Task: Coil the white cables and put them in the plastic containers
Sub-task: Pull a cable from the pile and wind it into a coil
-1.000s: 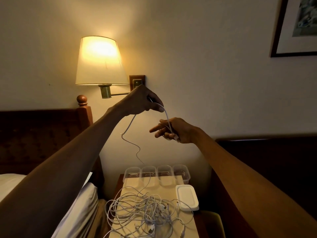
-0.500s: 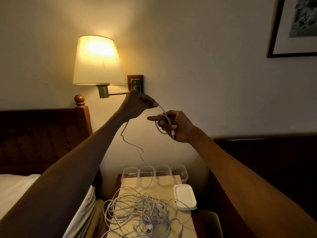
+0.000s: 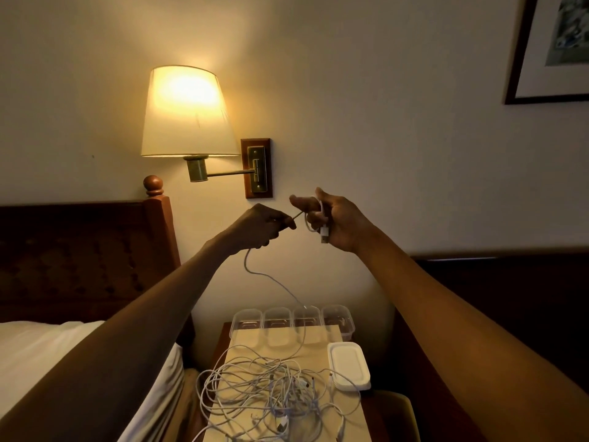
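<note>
My right hand is raised in front of the wall and holds a small coil of one white cable, its USB plug hanging below the fingers. My left hand pinches the same cable just left of the coil. From there the cable drops in a loose curve to a tangled pile of white cables on the bedside table. Several clear plastic containers stand in a row at the table's back edge.
A stack of white lids lies at the table's right side. A lit wall lamp and its wooden mount are above my hands. A bed with a dark headboard is at left, dark furniture at right.
Both hands have come lower. My left hand has slid down close to the right one, and a loop of cable has formed in my right hand.
</note>
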Tool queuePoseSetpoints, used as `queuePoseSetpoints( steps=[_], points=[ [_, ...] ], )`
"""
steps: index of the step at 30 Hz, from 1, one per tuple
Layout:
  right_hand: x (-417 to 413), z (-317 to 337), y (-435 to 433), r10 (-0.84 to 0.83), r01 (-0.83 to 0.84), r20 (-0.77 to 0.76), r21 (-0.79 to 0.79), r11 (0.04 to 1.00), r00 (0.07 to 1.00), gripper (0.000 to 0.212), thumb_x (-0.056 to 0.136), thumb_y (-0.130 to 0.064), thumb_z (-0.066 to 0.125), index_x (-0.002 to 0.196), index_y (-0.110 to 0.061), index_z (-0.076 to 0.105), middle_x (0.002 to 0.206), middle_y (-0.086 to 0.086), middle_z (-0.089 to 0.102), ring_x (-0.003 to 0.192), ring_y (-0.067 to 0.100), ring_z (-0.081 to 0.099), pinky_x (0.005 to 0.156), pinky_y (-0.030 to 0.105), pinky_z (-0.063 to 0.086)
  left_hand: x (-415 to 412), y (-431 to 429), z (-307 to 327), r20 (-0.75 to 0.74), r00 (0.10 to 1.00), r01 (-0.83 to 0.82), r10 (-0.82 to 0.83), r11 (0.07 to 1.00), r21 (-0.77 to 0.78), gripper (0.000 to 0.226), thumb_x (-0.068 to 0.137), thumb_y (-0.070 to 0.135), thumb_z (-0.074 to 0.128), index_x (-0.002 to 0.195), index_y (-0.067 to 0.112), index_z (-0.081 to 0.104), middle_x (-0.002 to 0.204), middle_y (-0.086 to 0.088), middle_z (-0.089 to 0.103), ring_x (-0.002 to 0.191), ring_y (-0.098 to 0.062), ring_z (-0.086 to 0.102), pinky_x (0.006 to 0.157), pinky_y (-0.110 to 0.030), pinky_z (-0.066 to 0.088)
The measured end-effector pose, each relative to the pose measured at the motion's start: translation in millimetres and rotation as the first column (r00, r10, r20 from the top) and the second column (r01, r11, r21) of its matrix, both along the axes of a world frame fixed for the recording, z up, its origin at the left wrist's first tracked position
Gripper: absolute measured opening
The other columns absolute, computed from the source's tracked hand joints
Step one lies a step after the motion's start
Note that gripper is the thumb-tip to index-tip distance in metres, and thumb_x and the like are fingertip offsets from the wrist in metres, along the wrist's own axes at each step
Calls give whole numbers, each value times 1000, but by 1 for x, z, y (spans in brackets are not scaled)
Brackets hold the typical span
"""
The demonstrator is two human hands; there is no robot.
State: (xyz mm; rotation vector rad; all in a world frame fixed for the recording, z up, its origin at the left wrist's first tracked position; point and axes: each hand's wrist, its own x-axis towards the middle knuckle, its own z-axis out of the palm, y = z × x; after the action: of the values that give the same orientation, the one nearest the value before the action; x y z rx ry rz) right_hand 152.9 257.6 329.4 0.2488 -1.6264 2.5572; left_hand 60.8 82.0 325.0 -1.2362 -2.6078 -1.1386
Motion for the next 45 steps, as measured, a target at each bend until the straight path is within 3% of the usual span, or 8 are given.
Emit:
queuePoseSetpoints(
  steps=[4, 9, 19, 26, 29, 34, 41, 45],
  points=[
    [-2, 6, 3, -14, 10, -52, -68, 998, 999, 52, 105, -35, 35, 135, 6, 44, 126, 18, 64, 95, 19, 70, 81, 24, 58, 11, 2, -5, 157, 987, 39, -32, 998, -45, 22, 102, 17, 49, 112, 19, 68, 74, -11, 60, 62, -24, 66, 61, -30, 58],
    [-11, 11, 3, -91, 84, -73, -95, 992, 993, 56, 105, -37, 30, 146, 2, 30, 146, 20, 45, 124, 32, 55, 93, 36, 52, 29, 10, -14, 394, 901, 259, -179, 953, -159, 32, 105, 15, 39, 133, 24, 52, 71, -9, 61, 74, -30, 71, 81, -44, 60],
    [-16, -7, 12, -232, 224, -20, 341, 913, 973, 57, 106, -31, 31, 149, 4, 21, 156, 22, 26, 141, 37, 34, 114, 46, 32, 39, 24, 28, -57, 986, 129, -159, 928, -349, 23, 99, 19, 54, 115, 11, 69, 83, -7, 64, 55, -10, 49, 50, -21, 46],
    [-10, -6, 6, -86, -2, 136, 547, 837, 987, 57, 106, -38, 24, 144, 4, 32, 140, 22, 50, 104, 29, 67, 99, 37, 48, 16, 3, 62, -309, 938, 135, -156, 987, -88, 19, 82, 27, 77, 93, 11, 75, 83, -2, 74, 71, -15, 71, 69, -31, 62],
    [-3, 3, 7, -36, -62, 161, 560, 826, 986, 57, 107, -37, 20, 131, 6, 49, 121, 19, 66, 76, 15, 68, 73, 21, 53, 9, -2, 68, -286, 950, 142, -124, 989, 42, 25, 78, 29, 80, 90, 9, 74, 81, -4, 72, 70, -19, 71, 65, -29, 61],
    [4, 16, -1, 139, -196, 189, 328, 924, 972, 59, 106, -39, 22, 122, 8, 54, 96, 17, 71, 43, 9, 53, 44, 10, 44, 1, -2, 63, -229, 966, 165, -122, 970, 177, 23, 80, 22, 79, 93, 5, 72, 87, -8, 71, 77, -19, 68, 63, -22, 56],
    [10, 21, 3, 295, -301, 137, 22, 953, 946, 40, 105, -30, 35, 99, 1, 60, 71, 11, 61, 37, 7, 47, 38, 10, 41, -3, 2, 40, -126, 979, 189, -160, 946, 264, 3, 90, 13, 68, 90, 11, 69, 86, -11, 66, 71, -15, 65, 64, -24, 57],
    [18, 24, 5, 250, -246, 70, -69, 967, 966, 29, 104, -23, 37, 95, -2, 54, 71, 12, 62, 40, 8, 51, 37, 12, 42, 0, 3, 23, 206, 945, 180, -253, 932, 315, 16, 97, 15, 57, 88, 11, 70, 81, -8, 63, 79, -19, 63, 74, -30, 57]
  ],
)
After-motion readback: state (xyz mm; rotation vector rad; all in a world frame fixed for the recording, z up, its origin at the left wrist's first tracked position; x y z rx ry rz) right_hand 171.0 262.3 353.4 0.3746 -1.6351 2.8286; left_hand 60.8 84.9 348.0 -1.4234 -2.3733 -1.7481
